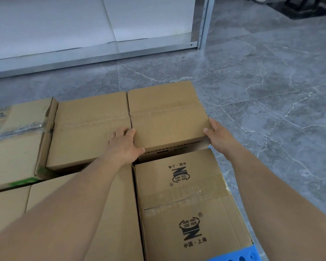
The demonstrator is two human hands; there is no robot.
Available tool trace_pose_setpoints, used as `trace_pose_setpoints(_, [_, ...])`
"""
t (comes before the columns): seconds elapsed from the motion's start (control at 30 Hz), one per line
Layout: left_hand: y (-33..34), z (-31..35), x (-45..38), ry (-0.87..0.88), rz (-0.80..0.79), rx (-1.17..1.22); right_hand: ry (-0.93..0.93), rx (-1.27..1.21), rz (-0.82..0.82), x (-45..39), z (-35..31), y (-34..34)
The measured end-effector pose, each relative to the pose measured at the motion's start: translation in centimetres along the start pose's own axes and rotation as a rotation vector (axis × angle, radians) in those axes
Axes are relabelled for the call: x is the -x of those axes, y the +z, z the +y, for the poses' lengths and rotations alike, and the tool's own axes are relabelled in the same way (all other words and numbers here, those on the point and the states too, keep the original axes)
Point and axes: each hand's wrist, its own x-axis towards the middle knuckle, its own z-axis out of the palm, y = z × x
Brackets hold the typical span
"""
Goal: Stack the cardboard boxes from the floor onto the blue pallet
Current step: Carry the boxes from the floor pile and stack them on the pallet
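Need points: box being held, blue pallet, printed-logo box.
held box point(167, 117), head view, middle of its top face.
blue pallet point(239, 256), head view, exposed corner at the bottom edge.
printed-logo box point(192, 196), head view, top face between the two logos.

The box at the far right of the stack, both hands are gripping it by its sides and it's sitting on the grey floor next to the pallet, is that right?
Not quite. The head view shows the far right box held by the left hand and right hand at its sides, but it sits on top of other cardboard boxes on the blue pallet, not on the grey floor.
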Motion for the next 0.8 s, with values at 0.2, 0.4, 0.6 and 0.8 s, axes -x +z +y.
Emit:
trace_pose_setpoints(0.2, [-0.7, 0.0, 0.1, 0.016, 0.019, 0.035, -0.007, 0.092, 0.042, -0.1, -0.6, -0.2])
trace_pose_setpoints(0.4, [-3.1, -0.2, 0.0, -0.017, 0.228, 0.243, -0.091, 0.451, 0.200, 0.1, -5.5, 1.7])
trace_pose_setpoints(0.6, [-7.2, -2.4, 3.6, -0.105, 0.306, 0.312, -0.193, 0.708, 0.178, 3.6, -12.4, 4.3])
trace_pose_setpoints(0.8, [-13.4, -4.9, 10.2, -0.205, 0.295, 0.302, -0.239, 0.785, 0.093, 10.2, -19.9, 5.1])
